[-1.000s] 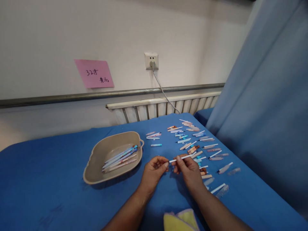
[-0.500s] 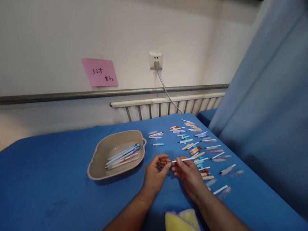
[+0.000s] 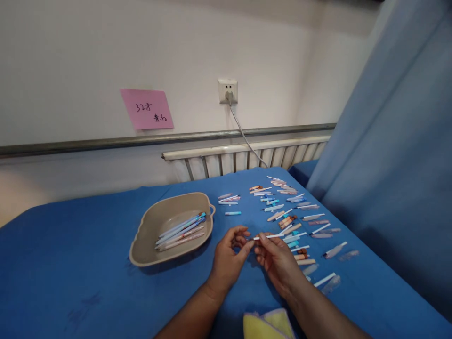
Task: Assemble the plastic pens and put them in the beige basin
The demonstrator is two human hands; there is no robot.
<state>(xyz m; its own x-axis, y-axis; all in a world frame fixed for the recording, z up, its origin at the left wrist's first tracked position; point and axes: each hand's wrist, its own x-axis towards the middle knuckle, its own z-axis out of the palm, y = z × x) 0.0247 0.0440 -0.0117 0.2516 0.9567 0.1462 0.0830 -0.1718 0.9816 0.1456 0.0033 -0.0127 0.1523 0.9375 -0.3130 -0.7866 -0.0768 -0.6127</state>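
A thin white pen refill (image 3: 273,236) with a dark tip is held level over the blue-covered table. My right hand (image 3: 278,261) pinches it along its shaft between thumb and fingers. At its dark tip, the thumb and fingertips of my left hand (image 3: 228,254) are closed; any small piece between them is too small to make out. Beside my right hand lie loose pen parts: white refills (image 3: 324,279), clear barrels (image 3: 331,285) and brown pieces (image 3: 287,221). Left of my hands, a beige basin (image 3: 143,226) holds several assembled pens (image 3: 181,233).
A light-blue pen part (image 3: 233,213) and a small group of pen parts (image 3: 229,199) lie right of the basin. A yellow cloth (image 3: 266,325) is at the near edge. Behind the table are a white rail (image 3: 212,150) and a plugged-in cord (image 3: 242,129). A blue curtain (image 3: 395,141) hangs right.
Both hands keep the same grip on the refill. The whole view has shifted very slightly; nothing on the table or in the basin has visibly moved.
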